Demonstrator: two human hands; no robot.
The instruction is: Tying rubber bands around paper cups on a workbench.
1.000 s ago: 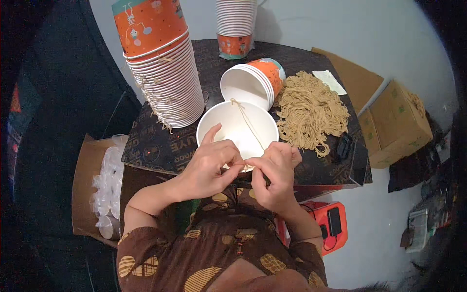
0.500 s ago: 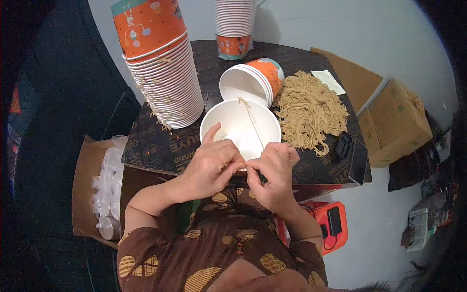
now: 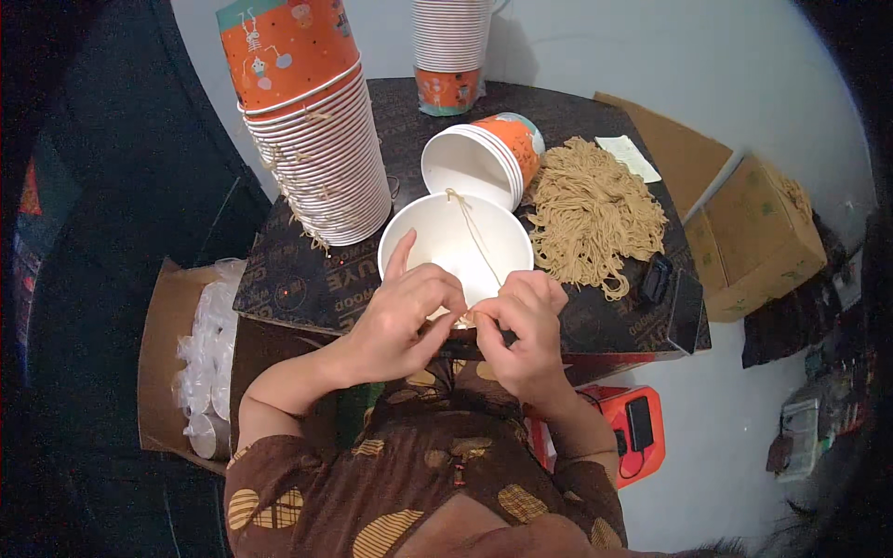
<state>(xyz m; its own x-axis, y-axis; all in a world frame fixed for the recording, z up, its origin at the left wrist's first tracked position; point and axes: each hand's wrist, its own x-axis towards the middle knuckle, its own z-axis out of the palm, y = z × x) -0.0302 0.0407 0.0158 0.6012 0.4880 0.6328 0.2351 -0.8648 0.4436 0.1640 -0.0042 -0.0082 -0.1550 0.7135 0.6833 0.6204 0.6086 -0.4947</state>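
A white-lined paper bucket [image 3: 430, 244] stands at the table's near edge, its mouth facing me. A thin tan cord [image 3: 473, 228] is knotted at its far rim and runs across the opening toward my right hand. My right hand [image 3: 521, 325] is closed in a pinch at the near rim, with the cord leading into its fingers. Beside it, my left hand [image 3: 405, 321] has its fingers curled in at the same rim, one finger raised; what lies between its fingertips is hidden. Just behind, several nested orange paper buckets [image 3: 507, 153] lie on their side.
A tall stack of buckets [image 3: 321, 167] with cord ends stands left on the dark table [image 3: 391, 112]; another stack [image 3: 449, 56] is behind. Right lie a heap of tan cords [image 3: 595, 214], a paper slip [image 3: 628, 156] and a black object [image 3: 656, 279]. Cardboard boxes [image 3: 758, 237] flank the table.
The bucket has shifted slightly left. My fingertips have drawn a little apart at the near rim, and the left thumb has moved away from the right hand.
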